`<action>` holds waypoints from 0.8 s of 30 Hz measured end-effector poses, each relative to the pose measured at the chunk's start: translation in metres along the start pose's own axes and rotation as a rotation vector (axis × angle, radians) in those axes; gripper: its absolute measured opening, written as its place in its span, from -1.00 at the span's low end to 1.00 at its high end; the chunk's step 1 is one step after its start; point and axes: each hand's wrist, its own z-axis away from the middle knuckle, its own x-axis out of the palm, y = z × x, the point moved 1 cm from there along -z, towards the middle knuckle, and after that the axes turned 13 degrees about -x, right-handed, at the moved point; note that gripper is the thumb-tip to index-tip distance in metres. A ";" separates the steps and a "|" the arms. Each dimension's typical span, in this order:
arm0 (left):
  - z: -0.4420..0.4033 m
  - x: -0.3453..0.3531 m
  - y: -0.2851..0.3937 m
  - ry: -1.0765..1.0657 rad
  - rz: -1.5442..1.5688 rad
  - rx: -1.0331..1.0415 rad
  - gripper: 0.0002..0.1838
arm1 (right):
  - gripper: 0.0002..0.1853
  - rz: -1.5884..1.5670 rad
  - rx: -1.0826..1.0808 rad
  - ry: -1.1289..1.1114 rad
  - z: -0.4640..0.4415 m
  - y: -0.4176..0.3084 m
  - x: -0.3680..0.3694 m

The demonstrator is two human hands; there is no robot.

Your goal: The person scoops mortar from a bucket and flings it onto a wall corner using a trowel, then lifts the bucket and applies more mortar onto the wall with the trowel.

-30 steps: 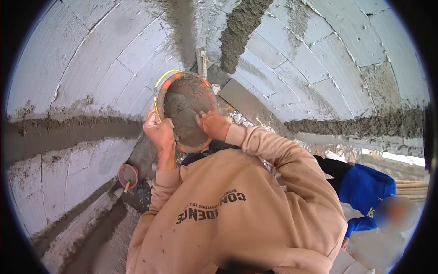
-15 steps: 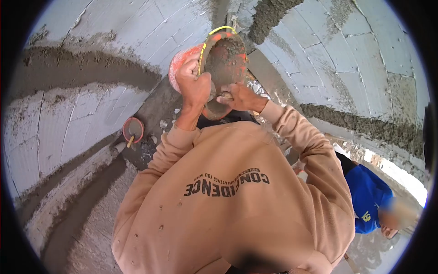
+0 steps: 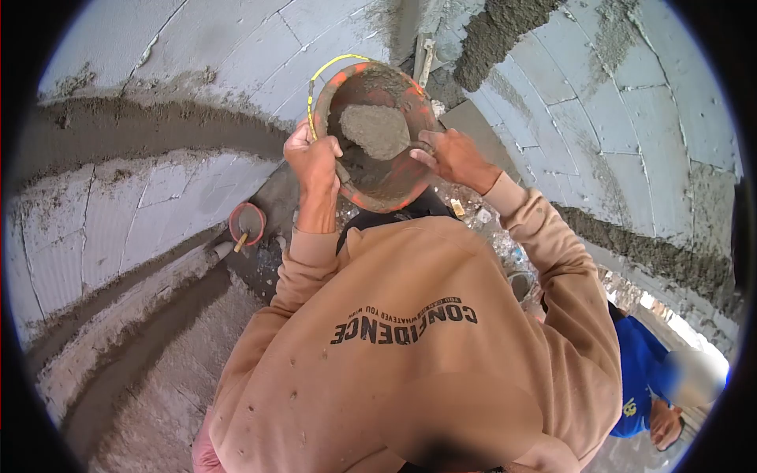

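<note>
An orange bucket (image 3: 351, 189) smeared with grey mortar is tilted in front of my chest, its mouth facing up toward me. My left hand (image 3: 314, 162) is closed on its left rim, beside the yellow-and-black handle (image 3: 313, 91). On the other side, my right hand (image 3: 457, 160) grips the handle of a trowel. A lump of wet mortar (image 3: 374, 132) sits over the trowel blade inside the bucket and hides it. More mortar coats the bucket's inner wall.
Grey block walls (image 3: 244, 59) with mortar bands meet in a corner ahead. A small red-rimmed pail (image 3: 247, 224) with a wooden-handled tool stands at the left. Rubble (image 3: 481, 217) lies below the bucket. Another person in blue (image 3: 637, 370) is at the lower right.
The bucket has turned so its mouth faces me more fully. A lump of mortar now shows over the trowel. The bucket has moved right in view since the earliest frame.
</note>
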 end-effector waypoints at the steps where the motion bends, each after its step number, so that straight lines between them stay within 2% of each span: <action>1: -0.002 0.002 0.002 0.034 -0.003 0.001 -0.40 | -0.55 0.040 -0.029 0.039 -0.004 0.004 -0.018; 3: -0.012 0.006 -0.002 0.072 -0.005 0.001 -0.35 | -0.54 0.078 -0.095 0.025 -0.014 0.006 -0.062; 5: -0.018 0.017 -0.002 0.163 0.003 0.062 -0.51 | -0.52 0.085 -0.154 0.014 -0.025 0.006 -0.123; 7: -0.030 0.013 -0.008 0.130 -0.038 0.056 -0.51 | -0.50 0.009 -0.236 -0.007 -0.039 -0.002 -0.178; 10: -0.038 0.024 -0.007 0.196 -0.017 0.052 -0.44 | -0.49 -0.171 -0.331 -0.021 -0.055 -0.001 -0.246; 12: -0.045 0.020 -0.011 0.210 -0.051 0.032 -0.33 | -0.49 -0.299 -0.351 -0.124 -0.066 0.026 -0.272; 13: -0.044 0.022 -0.011 0.225 -0.060 0.041 -0.34 | -0.49 -0.367 -0.362 -0.177 -0.073 0.041 -0.283; 14: -0.044 0.025 -0.011 0.237 -0.066 0.052 -0.35 | -0.56 -0.631 -0.063 -0.380 -0.077 0.059 -0.293; 16: -0.041 0.038 -0.003 0.247 -0.040 0.060 -0.39 | -0.62 -1.007 0.117 -0.338 -0.081 0.144 -0.272; 18: -0.046 0.038 -0.006 0.270 -0.068 -0.001 -0.49 | -0.67 -1.189 0.291 -0.217 -0.079 0.238 -0.259; 19: -0.045 0.033 -0.009 0.285 -0.085 -0.035 -0.54 | -0.64 -1.125 0.462 -0.056 -0.070 0.275 -0.265; 20: -0.046 0.033 -0.007 0.280 -0.084 -0.024 -0.50 | -0.57 -1.002 0.573 0.165 -0.058 0.328 -0.262; 21: -0.047 0.032 -0.005 0.276 -0.083 -0.014 -0.46 | -0.52 -0.610 0.725 0.308 -0.042 0.342 -0.274; 22: -0.045 0.040 -0.003 0.278 -0.053 0.022 -0.47 | -0.50 -0.580 0.724 0.491 -0.021 0.360 -0.285; 24: -0.034 0.050 0.000 0.304 -0.043 0.019 -0.48 | -0.50 -0.504 0.593 0.581 0.009 0.321 -0.319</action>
